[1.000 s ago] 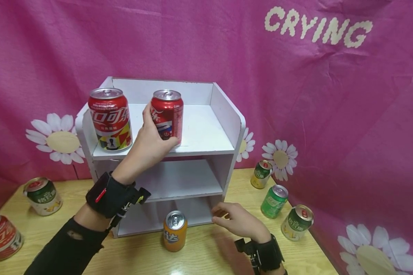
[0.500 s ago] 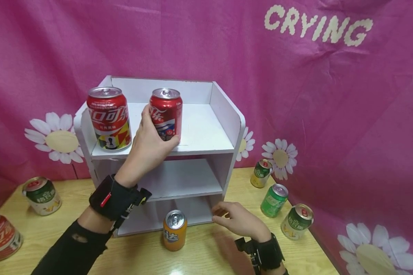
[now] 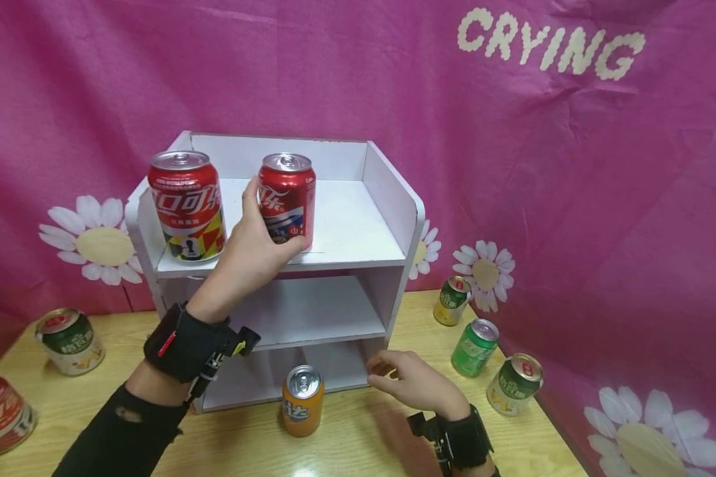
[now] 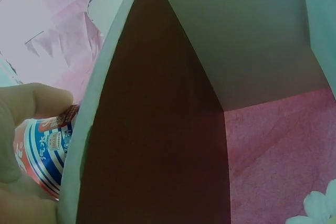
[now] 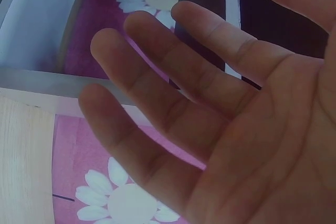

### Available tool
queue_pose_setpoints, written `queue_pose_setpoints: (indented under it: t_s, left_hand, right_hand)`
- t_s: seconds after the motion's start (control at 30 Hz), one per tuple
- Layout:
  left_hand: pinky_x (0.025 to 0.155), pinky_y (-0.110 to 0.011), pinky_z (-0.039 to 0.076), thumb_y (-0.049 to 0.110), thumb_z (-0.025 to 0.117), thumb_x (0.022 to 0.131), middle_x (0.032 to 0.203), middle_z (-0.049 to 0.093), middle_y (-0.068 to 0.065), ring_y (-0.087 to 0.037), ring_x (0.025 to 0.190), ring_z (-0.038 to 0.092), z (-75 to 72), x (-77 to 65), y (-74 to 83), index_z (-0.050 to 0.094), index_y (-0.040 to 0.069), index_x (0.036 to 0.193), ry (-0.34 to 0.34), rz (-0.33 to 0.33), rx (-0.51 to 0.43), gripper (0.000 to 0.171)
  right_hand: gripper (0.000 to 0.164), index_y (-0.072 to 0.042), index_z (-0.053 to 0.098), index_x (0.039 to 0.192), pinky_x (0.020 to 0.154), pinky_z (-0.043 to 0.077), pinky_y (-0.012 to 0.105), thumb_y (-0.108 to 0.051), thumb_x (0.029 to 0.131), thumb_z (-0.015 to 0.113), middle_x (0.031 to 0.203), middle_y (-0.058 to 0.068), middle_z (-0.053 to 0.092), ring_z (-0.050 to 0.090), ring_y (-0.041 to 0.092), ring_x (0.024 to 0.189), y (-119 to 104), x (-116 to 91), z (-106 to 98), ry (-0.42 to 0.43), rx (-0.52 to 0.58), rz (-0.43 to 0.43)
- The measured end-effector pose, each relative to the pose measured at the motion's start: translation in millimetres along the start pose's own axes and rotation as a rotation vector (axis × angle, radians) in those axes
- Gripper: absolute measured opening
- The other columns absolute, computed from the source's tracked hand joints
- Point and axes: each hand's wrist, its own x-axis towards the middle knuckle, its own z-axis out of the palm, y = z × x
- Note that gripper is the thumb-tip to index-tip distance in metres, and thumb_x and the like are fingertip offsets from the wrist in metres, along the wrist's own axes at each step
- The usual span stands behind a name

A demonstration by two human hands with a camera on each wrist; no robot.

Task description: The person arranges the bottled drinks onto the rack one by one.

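Observation:
My left hand (image 3: 253, 245) reaches up to the top of the white shelf unit (image 3: 358, 225) and grips a red cola can (image 3: 288, 199) standing upright near the front edge. Its thumb lies along the can's lower front, the fingers round the left side. In the left wrist view, part of the cola can (image 4: 44, 148) shows between finger and thumb beside a shelf edge. Left of it stands a larger-looking red cola can (image 3: 186, 205). My right hand (image 3: 417, 383) holds nothing and hovers by the unit's lower right corner. The right wrist view shows its palm (image 5: 273, 145) with fingers loosely extended.
An orange soda can (image 3: 303, 401) stands before the bottom shelf. A green can (image 3: 476, 348) and two green-and-yellow cans (image 3: 515, 385) (image 3: 452, 301) stand on the right. A green-and-white can (image 3: 71, 341) and another red can (image 3: 1, 414) stand on the left. Pink cloth hangs behind.
The held cola can has turned slightly in my left hand, so its narrow pale side shows less. My right hand has stayed in place.

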Motion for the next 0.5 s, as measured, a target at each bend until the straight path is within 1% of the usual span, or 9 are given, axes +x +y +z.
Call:
queue_pose_setpoints:
  t_s: [0.23, 0.3, 0.5]
  left_hand:
    - [0.104, -0.057, 0.028, 0.027, 0.073, 0.081, 0.144, 0.034, -0.021, -0.032, 0.13, 0.036, 2.0, -1.3, -0.6, -0.007, 0.019, 0.151, 0.041, 0.024, 0.045, 0.105]
    - [0.104, -0.057, 0.028, 0.027, 0.072, 0.082, 0.144, 0.034, -0.021, -0.032, 0.13, 0.036, 1.6, -1.3, -0.7, -0.008, 0.019, 0.15, 0.035, 0.019, 0.046, 0.106]
    - [0.105, -0.058, 0.026, 0.015, 0.066, 0.082, 0.145, 0.033, -0.021, -0.033, 0.131, 0.035, -0.1, 0.3, -0.6, -0.008, 0.018, 0.15, -0.009, 0.01, 0.018, 0.101]
  right_hand:
    - [0.022, -0.011, 0.064, 0.107, 0.078, 0.051, 0.028, -0.028, 0.093, 0.06, 0.097, -0.004, 0.065, 0.061, 0.013, 0.091, 0.7, -0.4, 1.4, 0.011, -0.006, -0.007]
    - [0.022, -0.012, 0.064, 0.106, 0.077, 0.051, 0.028, -0.028, 0.093, 0.06, 0.097, -0.004, 0.065, 0.061, 0.013, 0.091, 0.9, -0.6, 1.6, 0.012, -0.006, -0.006]
    - [0.021, -0.012, 0.064, 0.106, 0.077, 0.051, 0.028, -0.028, 0.093, 0.06, 0.098, -0.003, 0.065, 0.062, 0.014, 0.092, 1.5, -0.8, 1.0, 0.013, -0.008, -0.006]
